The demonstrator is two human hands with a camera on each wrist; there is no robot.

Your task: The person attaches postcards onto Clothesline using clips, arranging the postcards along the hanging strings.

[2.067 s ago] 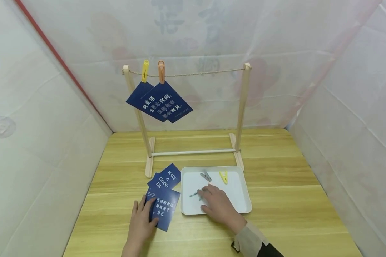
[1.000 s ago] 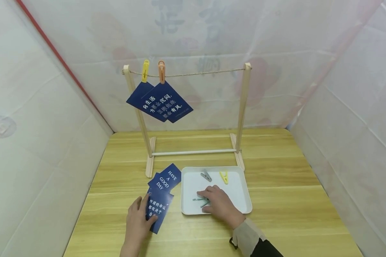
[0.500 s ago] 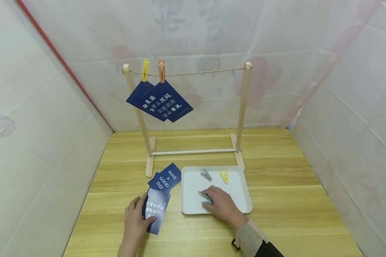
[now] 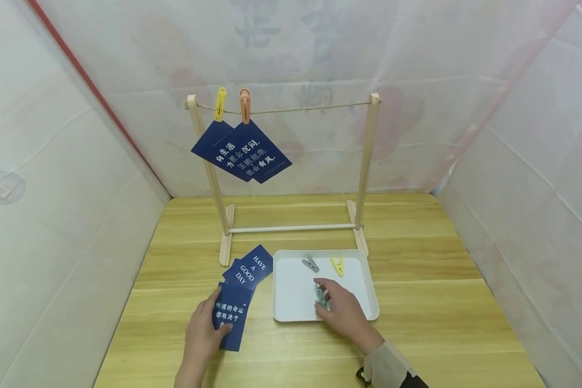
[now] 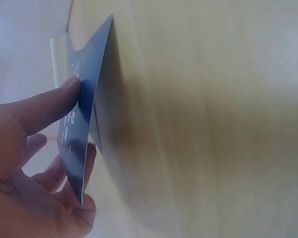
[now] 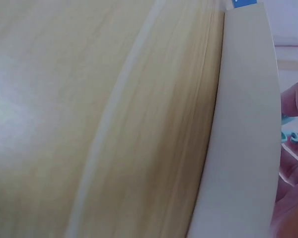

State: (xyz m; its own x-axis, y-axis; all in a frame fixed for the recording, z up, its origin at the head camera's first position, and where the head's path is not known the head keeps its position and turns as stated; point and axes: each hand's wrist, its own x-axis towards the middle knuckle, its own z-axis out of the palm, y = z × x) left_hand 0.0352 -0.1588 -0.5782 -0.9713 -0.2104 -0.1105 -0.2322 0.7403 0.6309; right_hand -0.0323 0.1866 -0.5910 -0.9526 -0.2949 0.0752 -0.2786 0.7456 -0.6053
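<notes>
My left hand (image 4: pixel 201 331) pinches a dark blue card (image 4: pixel 233 340) with white Chinese characters at its left edge. In the left wrist view the thumb lies on the card's printed face (image 5: pixel 89 84), with fingers behind it, and the card is tilted off the table. Over the white tray (image 4: pixel 286 312), my right hand (image 4: pixel 348 311) holds a pale green clothespin (image 4: pixel 321 297) between thumb and fingers. The right wrist view shows only a bit of that clothespin (image 6: pixel 290 136) past the tray wall. Farther back in the tray lie a grey clothespin (image 4: pixel 310 263) and a yellow clothespin (image 4: pixel 337 266).
Beyond the held card lie overlapping blue cards (image 4: pixel 259 262), the top one reading "HAVE A GOOD DAY". A wooden stand (image 4: pixel 366 161) carries a twine line (image 4: pixel 310 109). Two overlapping cards (image 4: pixel 271 156) hang there from yellow (image 4: pixel 220 105) and orange (image 4: pixel 244 106) clothespins.
My left hand has drawn the card left, off part of the stack. The right hand has taken up the green clothespin from the tray and turned it, shifting slightly right.
</notes>
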